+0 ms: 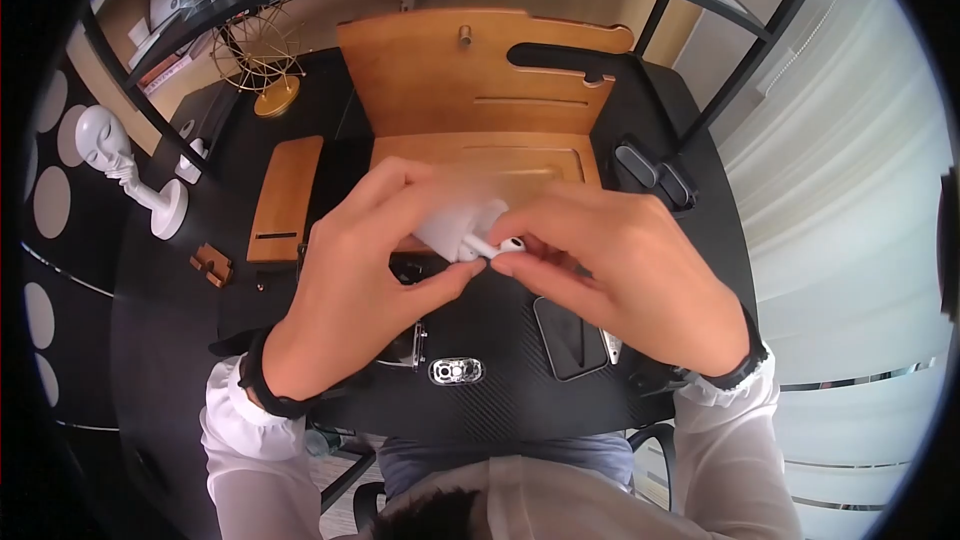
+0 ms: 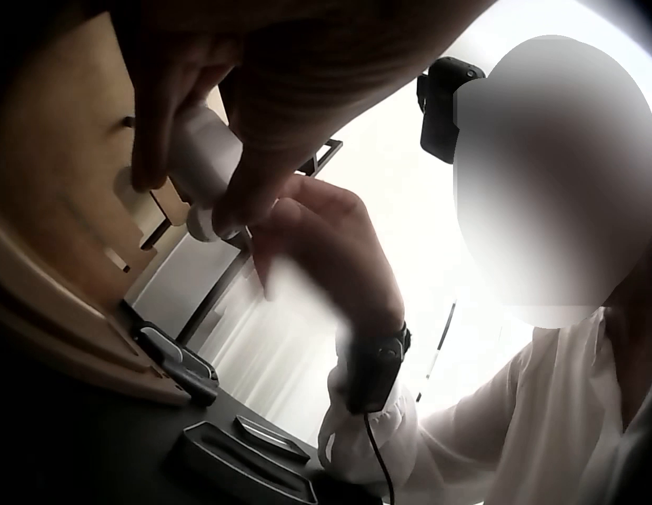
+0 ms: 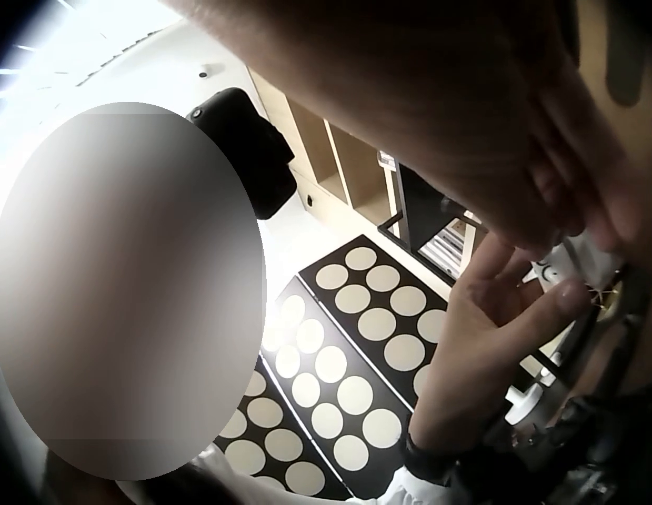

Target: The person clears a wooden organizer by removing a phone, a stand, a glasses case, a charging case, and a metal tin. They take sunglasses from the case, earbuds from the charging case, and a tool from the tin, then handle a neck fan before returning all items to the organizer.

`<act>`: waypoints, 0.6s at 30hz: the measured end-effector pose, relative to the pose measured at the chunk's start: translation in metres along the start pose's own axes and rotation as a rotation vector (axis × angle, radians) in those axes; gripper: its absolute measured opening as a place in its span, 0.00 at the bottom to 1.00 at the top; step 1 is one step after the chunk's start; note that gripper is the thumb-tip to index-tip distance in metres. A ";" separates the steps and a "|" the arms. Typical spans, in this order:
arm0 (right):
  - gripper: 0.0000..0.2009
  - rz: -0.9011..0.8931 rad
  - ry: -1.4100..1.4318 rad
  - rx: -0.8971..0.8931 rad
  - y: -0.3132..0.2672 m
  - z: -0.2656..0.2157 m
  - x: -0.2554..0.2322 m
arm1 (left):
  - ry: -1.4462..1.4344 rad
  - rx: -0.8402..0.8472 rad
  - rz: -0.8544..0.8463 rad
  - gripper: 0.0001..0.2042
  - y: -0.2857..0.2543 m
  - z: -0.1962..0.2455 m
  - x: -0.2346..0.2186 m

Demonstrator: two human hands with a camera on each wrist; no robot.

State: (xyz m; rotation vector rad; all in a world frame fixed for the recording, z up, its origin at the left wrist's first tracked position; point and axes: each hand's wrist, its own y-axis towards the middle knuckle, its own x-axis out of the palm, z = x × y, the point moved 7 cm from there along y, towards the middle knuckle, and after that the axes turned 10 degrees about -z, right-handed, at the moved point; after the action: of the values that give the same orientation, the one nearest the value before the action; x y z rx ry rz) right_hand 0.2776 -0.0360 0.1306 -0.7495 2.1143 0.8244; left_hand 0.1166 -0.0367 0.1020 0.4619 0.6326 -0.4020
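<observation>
Just in front of the wooden stand (image 1: 420,70), over the table (image 1: 165,320), two hands meet at a small white case and an earbud. The left hand (image 1: 345,285) grips the white case (image 1: 442,228) between thumb and fingers; the right hand (image 1: 635,260) pinches the earbud (image 1: 484,247) by its head, which has a dark spot. Its stem slants away from the right fingertips, up and leftward to the case, so the case side is nearer the left hand. The tip seems to touch the case, though blur there leaves that uncertain. Nearer the person than the stand lies an oval clear piece (image 1: 457,371).
</observation>
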 end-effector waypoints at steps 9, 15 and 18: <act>0.08 0.179 0.284 0.159 0.003 0.010 0.004 | 0.008 -0.008 0.055 0.23 -0.001 0.004 0.000; 0.13 0.196 0.315 0.230 0.004 0.021 -0.019 | -0.097 0.007 0.080 0.23 0.000 0.007 -0.006; 0.18 0.039 0.532 0.236 0.006 0.027 -0.003 | -0.110 0.006 0.084 0.25 0.001 0.006 -0.008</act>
State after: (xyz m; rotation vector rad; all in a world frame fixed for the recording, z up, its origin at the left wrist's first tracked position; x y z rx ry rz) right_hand 0.2865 -0.0110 0.1207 -0.8697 2.6446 0.4049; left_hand 0.1138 -0.0376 0.1121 0.4669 0.5037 -0.3474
